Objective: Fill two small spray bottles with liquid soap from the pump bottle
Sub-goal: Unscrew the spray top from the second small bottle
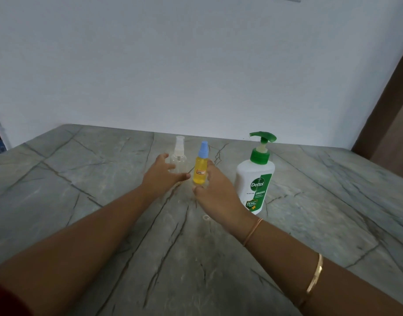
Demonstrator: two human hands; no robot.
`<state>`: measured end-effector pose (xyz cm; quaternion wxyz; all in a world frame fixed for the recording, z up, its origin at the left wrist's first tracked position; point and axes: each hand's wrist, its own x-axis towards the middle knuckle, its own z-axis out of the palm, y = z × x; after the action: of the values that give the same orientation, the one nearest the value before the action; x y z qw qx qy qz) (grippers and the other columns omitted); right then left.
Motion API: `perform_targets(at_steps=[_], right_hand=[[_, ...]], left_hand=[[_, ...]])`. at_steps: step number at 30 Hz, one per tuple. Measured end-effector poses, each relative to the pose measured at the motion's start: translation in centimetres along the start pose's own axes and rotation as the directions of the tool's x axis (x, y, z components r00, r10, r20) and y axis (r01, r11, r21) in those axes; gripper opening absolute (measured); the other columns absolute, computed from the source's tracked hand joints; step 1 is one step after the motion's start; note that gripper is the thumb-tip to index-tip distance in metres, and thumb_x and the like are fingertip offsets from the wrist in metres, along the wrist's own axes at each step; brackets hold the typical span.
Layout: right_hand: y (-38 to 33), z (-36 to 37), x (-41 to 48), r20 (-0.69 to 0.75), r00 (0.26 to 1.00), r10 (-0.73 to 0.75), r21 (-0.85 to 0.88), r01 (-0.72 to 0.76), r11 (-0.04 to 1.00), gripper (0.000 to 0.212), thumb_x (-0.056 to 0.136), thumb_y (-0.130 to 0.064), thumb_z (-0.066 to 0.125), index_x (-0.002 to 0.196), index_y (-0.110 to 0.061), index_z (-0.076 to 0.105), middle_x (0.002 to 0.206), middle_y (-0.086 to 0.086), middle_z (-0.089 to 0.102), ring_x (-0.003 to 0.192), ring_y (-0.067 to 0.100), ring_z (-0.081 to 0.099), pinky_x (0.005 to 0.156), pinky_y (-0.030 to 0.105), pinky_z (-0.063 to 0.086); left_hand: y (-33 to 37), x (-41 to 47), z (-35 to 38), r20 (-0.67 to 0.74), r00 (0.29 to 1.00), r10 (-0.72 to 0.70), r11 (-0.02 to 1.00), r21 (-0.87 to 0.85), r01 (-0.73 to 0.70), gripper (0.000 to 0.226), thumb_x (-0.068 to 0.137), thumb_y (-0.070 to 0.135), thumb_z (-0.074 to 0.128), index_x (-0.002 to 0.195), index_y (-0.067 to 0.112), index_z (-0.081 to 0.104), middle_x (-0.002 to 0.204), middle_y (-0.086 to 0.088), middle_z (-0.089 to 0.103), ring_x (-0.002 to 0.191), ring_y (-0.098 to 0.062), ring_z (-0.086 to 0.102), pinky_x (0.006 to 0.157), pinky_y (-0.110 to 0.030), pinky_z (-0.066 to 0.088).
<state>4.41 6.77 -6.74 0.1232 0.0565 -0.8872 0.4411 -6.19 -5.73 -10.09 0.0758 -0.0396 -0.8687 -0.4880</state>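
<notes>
Grey veined stone countertop [82, 201] under everything. White pump bottle [256, 179], green head, upright at far right, untouched. Next, left hand [160, 176]: spread loose, grasping nothing, low in front of clear spray bottle [179, 156]. Same for right hand [218, 195]: splayed, cupping toward yellow spray bottle [201, 169] from its right, thumb near base, not clamped yet. Contact hard to call tbh. Both small bottles upright, long axis vertical, side by side between hands, caps on. Guessing caps off next; right hand nearer pump.
</notes>
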Motion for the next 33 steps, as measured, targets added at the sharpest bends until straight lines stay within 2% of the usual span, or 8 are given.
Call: perform_targets(at_steps=[3, 6, 8, 12, 16, 23, 30, 33], right_hand=[[-0.4, -1.1, -0.5, -0.008, 1.0, 0.021, 0.052, -0.021, 0.998, 0.05, 0.088, -0.005, 0.051, 0.136, -0.011, 0.04, 0.119, 0.018, 0.057, 0.111, 0.026, 0.053, 0.088, 0.03, 0.042], [-0.6, -2.4, -1.1, 0.002, 0.999, 0.053, 0.103, -0.053, 0.993, 0.038, 0.089, -0.002, 0.052, 0.126, 0.004, 0.043, 0.123, 0.024, 0.053, 0.113, 0.033, 0.05, 0.093, 0.041, 0.041], [-0.7, -3.0, -1.4, 0.012, 0.999, 0.046, 0.114, -0.047, 0.992, 0.037, 0.09, -0.005, 0.053, 0.127, -0.003, 0.047, 0.122, 0.017, 0.057, 0.111, 0.029, 0.054, 0.092, 0.037, 0.043], [-1.0, -3.6, -1.7, 0.01, 1.0, -0.005, 0.115, 0.004, 0.993, 0.05, 0.088, -0.01, 0.055, 0.137, -0.014, 0.042, 0.121, 0.007, 0.058, 0.108, 0.017, 0.056, 0.096, 0.031, 0.044], [-1.0, -3.7, -1.7, 0.101, 0.995, 0.007, 0.251, -0.032, 0.968, 0.059, 0.086, -0.011, 0.057, 0.141, -0.017, 0.038, 0.131, 0.002, 0.053, 0.119, 0.012, 0.051, 0.103, 0.035, 0.041], [0.6, -4.0, -2.4, 0.222, 0.969, -0.103, 0.432, -0.003, 0.902, 0.034, 0.09, 0.0, 0.054, 0.121, -0.013, 0.056, 0.114, 0.004, 0.066, 0.104, 0.012, 0.062, 0.086, 0.022, 0.052], [1.5, -3.4, -1.9, 0.196, 0.962, -0.19, 0.438, 0.088, 0.895, 0.023, 0.089, 0.001, 0.056, 0.109, -0.011, 0.059, 0.107, 0.009, 0.068, 0.1, 0.013, 0.065, 0.085, 0.024, 0.052], [1.7, -3.0, -2.1, 0.14, 0.971, -0.193, 0.412, 0.12, 0.903, 0.021, 0.088, -0.001, 0.06, 0.106, -0.012, 0.06, 0.103, 0.007, 0.069, 0.096, 0.014, 0.066, 0.084, 0.026, 0.053]], left_hand=[[0.0, -0.4, -0.3, -0.068, 0.998, 0.017, 1.0, -0.005, -0.017, 0.068, 0.065, 0.034, 0.08, 0.119, 0.012, 0.046, 0.115, -0.005, 0.063, 0.096, -0.015, 0.056, 0.08, -0.026, 0.041], [0.4, -2.5, -0.9, -0.097, 0.994, 0.048, 0.999, 0.001, -0.048, 0.047, 0.066, 0.032, 0.079, 0.1, 0.018, 0.049, 0.103, 0.0, 0.062, 0.089, -0.013, 0.058, 0.064, -0.017, 0.039], [0.8, -4.8, -1.1, -0.077, 0.995, 0.071, 0.997, -0.013, -0.072, 0.045, 0.066, 0.032, 0.079, 0.098, 0.021, 0.05, 0.099, 0.003, 0.061, 0.086, -0.011, 0.059, 0.061, -0.015, 0.04], [2.0, -9.1, -1.1, 0.018, 0.991, 0.134, 0.99, -0.057, -0.133, 0.044, 0.067, 0.035, 0.076, 0.103, 0.026, 0.053, 0.097, 0.009, 0.063, 0.087, -0.008, 0.062, 0.07, -0.021, 0.048], [2.4, -10.8, -0.6, 0.097, 0.978, 0.187, 0.981, -0.069, -0.181, 0.045, 0.072, 0.032, 0.073, 0.112, 0.026, 0.054, 0.104, 0.013, 0.064, 0.095, -0.003, 0.061, 0.082, -0.019, 0.047], [2.6, -12.1, -0.2, 0.28, 0.928, 0.244, 0.97, -0.096, -0.225, 0.042, 0.074, 0.029, 0.071, 0.109, 0.038, 0.05, 0.111, 0.016, 0.062, 0.102, -0.001, 0.059, 0.093, -0.028, 0.048], [2.1, -11.7, 0.2, 0.28, 0.928, 0.245, 0.969, -0.109, -0.222, 0.046, 0.075, 0.026, 0.071, 0.117, 0.029, 0.051, 0.112, 0.012, 0.063, 0.102, 0.001, 0.06, 0.088, -0.016, 0.046], [2.1, -11.9, 0.4, 0.262, 0.936, 0.235, 0.97, -0.119, -0.211, 0.049, 0.075, 0.025, 0.071, 0.119, 0.028, 0.05, 0.115, 0.011, 0.062, 0.104, -0.001, 0.059, 0.093, -0.022, 0.046]])
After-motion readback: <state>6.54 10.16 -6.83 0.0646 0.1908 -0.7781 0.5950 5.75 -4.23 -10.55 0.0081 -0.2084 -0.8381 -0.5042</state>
